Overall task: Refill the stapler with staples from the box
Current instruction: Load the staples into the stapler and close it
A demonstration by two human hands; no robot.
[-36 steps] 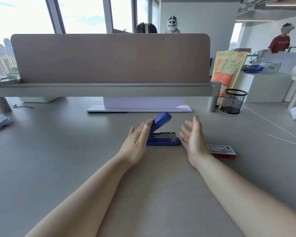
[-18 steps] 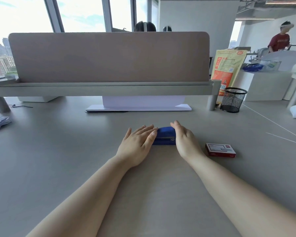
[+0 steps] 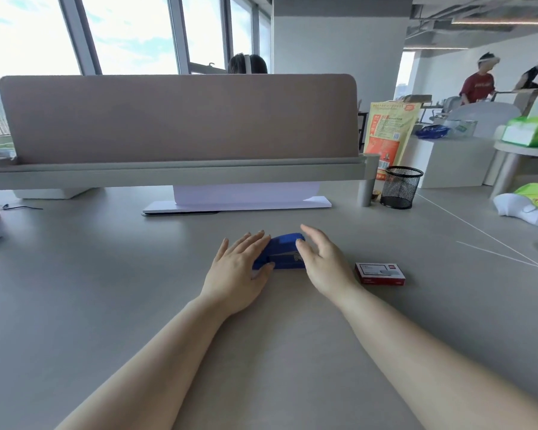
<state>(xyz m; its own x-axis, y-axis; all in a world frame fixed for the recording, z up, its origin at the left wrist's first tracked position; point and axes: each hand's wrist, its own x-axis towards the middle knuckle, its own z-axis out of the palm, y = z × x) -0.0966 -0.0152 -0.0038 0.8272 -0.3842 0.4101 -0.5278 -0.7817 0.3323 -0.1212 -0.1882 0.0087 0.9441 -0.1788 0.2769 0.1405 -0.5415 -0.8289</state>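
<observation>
The blue stapler (image 3: 284, 250) lies closed on the grey desk (image 3: 106, 290), a little beyond the middle. My left hand (image 3: 238, 270) rests flat against its left end with straight fingers, the thumb touching the front edge. Just right of the stapler hovers my right hand (image 3: 322, 259); its fingers are spread and slightly raised, and the thumb is close to the stapler's right end. The red and white staple box (image 3: 380, 273) lies shut on the desk to the right of my right hand, apart from it.
A padded divider (image 3: 177, 119) on a shelf crosses the desk's far side, with a white stand (image 3: 236, 203) under it. A black mesh cup (image 3: 400, 187) and an orange bag (image 3: 389, 131) stand at the back right. People move far right.
The stapler's top was raised one second ago and has been pressed down closed. My right hand has since lifted off it and spread its fingers; my left hand stays against it.
</observation>
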